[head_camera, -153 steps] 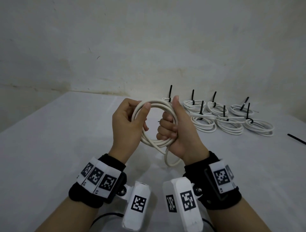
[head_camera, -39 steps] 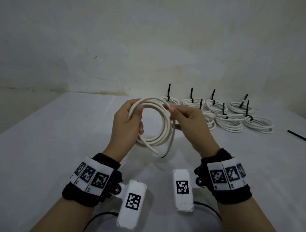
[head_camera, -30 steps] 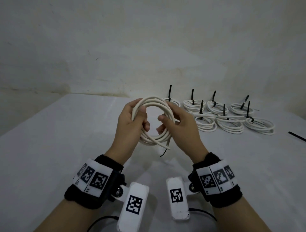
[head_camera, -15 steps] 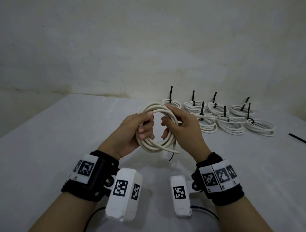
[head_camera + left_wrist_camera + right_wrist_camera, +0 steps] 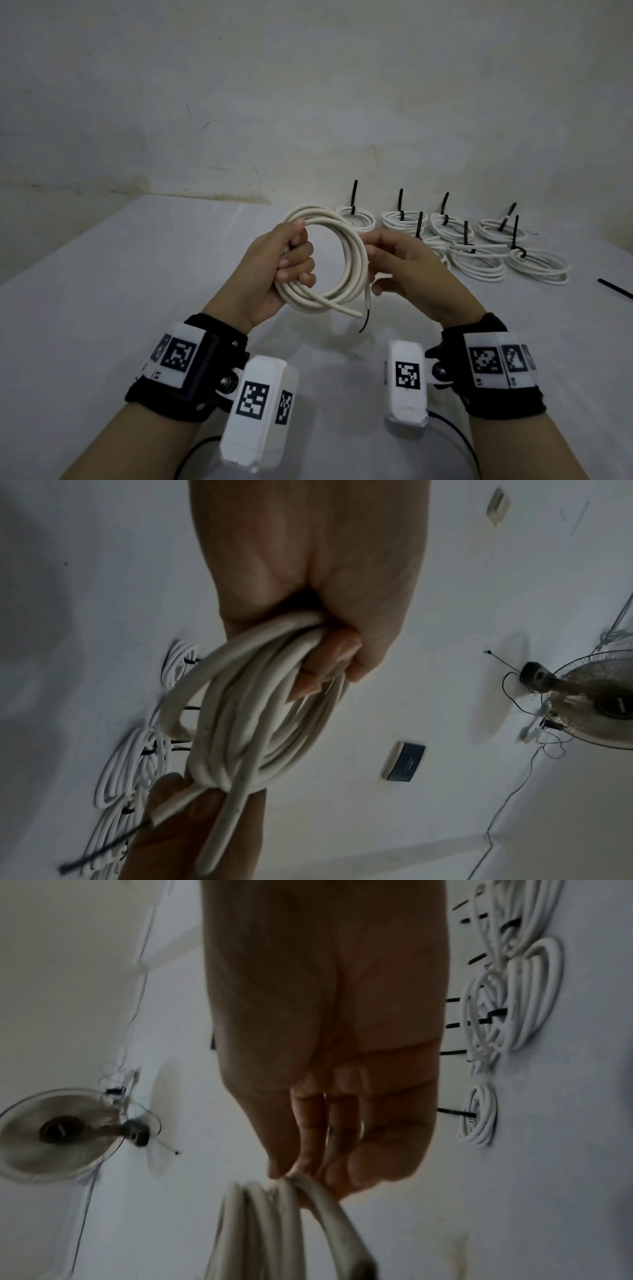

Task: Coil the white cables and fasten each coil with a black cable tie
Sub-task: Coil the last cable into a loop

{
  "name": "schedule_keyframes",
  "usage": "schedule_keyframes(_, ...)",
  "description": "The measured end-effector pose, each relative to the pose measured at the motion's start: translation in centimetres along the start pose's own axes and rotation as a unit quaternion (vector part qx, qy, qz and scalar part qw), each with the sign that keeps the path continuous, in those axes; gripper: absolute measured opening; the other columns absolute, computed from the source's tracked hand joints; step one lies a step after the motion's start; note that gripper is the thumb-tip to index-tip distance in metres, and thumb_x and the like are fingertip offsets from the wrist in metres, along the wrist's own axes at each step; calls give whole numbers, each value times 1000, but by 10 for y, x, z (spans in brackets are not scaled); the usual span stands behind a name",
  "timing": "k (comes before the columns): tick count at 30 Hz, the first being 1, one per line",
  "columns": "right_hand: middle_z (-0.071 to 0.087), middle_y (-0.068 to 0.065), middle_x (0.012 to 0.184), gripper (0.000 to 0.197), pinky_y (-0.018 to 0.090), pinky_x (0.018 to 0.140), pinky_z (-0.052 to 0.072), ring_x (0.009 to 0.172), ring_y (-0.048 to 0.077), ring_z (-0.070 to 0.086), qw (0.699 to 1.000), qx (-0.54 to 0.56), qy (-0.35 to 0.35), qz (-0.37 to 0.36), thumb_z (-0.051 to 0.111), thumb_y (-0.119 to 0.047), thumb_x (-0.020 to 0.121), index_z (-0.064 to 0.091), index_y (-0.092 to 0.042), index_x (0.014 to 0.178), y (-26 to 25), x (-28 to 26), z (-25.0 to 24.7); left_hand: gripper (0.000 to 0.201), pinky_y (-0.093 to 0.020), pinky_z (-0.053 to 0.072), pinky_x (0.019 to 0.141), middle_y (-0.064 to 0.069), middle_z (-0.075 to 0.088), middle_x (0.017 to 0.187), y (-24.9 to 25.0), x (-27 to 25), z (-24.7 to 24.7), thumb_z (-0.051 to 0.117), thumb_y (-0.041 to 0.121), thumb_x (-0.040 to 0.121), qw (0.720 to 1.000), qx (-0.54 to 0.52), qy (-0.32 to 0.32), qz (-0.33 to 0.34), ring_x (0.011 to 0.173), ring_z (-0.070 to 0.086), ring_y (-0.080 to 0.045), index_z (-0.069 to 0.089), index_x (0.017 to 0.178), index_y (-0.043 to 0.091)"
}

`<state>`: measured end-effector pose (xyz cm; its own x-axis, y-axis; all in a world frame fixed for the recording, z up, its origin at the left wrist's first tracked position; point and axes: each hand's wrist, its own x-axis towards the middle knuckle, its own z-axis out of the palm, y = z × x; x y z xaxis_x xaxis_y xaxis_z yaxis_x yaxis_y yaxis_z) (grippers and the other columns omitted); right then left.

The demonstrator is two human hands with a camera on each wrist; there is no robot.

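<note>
A coil of white cable [image 5: 346, 260] is held upright above the grey table [image 5: 102, 291]. My left hand [image 5: 291, 263] grips its left side, fingers curled through the loop; the left wrist view shows the strands bunched in my left hand [image 5: 329, 666]. My right hand [image 5: 383, 263] pinches the coil's right side with thumb and fingertips [image 5: 291, 1175]. Two cable ends stick out at the coil's bottom right. A thin black strand [image 5: 364, 318] hangs from one end; I cannot tell whether it is a tie or the cable's core.
Several white coils [image 5: 479, 250] fastened with black ties lie in two rows at the back right. One loose black cable tie [image 5: 615, 288] lies near the table's right edge. The wall stands close behind the table. A fan [image 5: 596, 704] shows in the wrist views.
My left hand turned its grip round the coil's left side. My right hand moved from inside the loop to its outer right side, and the loop now stands rounder.
</note>
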<state>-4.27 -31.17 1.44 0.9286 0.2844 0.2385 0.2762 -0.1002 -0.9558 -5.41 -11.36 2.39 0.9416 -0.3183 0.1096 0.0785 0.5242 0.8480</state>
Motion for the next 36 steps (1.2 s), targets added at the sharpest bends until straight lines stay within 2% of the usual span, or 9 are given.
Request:
schedule_keyframes(4, 45, 3, 64, 25, 18, 43, 36, 49, 8, 40, 995, 84, -45, 40, 53, -21, 86, 57, 0, 98, 0, -2, -3, 29, -15, 34, 38, 10, 24, 39, 1, -2, 1, 45, 26, 90, 1000, -22, -17, -5, 29, 23, -2, 35, 63, 16)
schedule_keyframes(10, 53, 0, 63, 18, 21, 49, 49, 53, 8, 51, 988, 152, 9, 35, 40, -13, 99, 55, -4, 96, 0, 5, 10, 26, -15, 33, 37, 9, 23, 38, -1, -4, 5, 49, 28, 80, 999, -30, -27, -20, 28, 22, -1, 36, 61, 17)
schedule_keyframes(13, 54, 7, 72, 16, 26, 56, 54, 58, 14, 56, 977, 210, 20, 34, 41, -13, 98, 55, -5, 94, 1, 6, 19, 26, -15, 34, 36, 10, 23, 38, 0, -3, 4, 49, 28, 81, 999, -28, -29, -25, 28, 22, -1, 37, 61, 17)
schedule_keyframes(18, 57, 9, 72, 18, 26, 54, 54, 56, 16, 58, 966, 251, 32, 49, 42, -10, 98, 59, -3, 98, 0, 7, 25, 30, -15, 34, 36, 10, 23, 39, 0, -3, 2, 44, 26, 89, 999, -20, -28, -31, 29, 22, -1, 35, 62, 17)
schedule_keyframes(24, 52, 0, 67, 20, 20, 52, 46, 53, 8, 44, 981, 166, 98, 1, 43, -11, 99, 61, -9, 91, 5, 10, 22, 29, -15, 33, 36, 10, 23, 40, 3, -2, -1, 46, 27, 87, 999, -7, -21, -29, 29, 22, -1, 36, 62, 17)
schedule_keyframes(27, 52, -6, 68, 20, 19, 53, 40, 52, 4, 42, 979, -47, 180, -84, 43, -12, 100, 59, -14, 88, 5, 10, 13, 33, -15, 32, 36, 10, 24, 40, 3, -3, -5, 54, 30, 88, 998, 12, -47, -46, 29, 21, -1, 39, 60, 17)
schedule_keyframes(29, 54, -3, 71, 18, 19, 54, 42, 54, 5, 46, 969, -113, 198, -98, 44, -10, 99, 58, -14, 87, 6, 10, 12, 31, -14, 33, 35, 11, 25, 40, 2, -4, -5, 51, 29, 87, 995, 17, -78, -64, 29, 22, 0, 41, 60, 17)
schedule_keyframes(33, 61, 12, 72, 15, 28, 57, 50, 57, 15, 56, 990, -33, 133, -19, 45, -9, 99, 57, -6, 90, 7, 7, 27, 31, -14, 32, 35, 10, 26, 39, 0, -5, -1, 51, 28, 87, 992, 27, -99, -74, 28, 23, 1, 41, 61, 16)
schedule_keyframes(36, 63, 3, 62, 17, 25, 51, 50, 49, 13, 58, 990, 116, 70, 46, 43, -10, 100, 57, -4, 93, 2, 6, 32, 30, -15, 31, 35, 9, 23, 40, 4, -5, -2, 51, 27, 87, 995, 62, -57, -53, 29, 21, 0, 37, 63, 15)
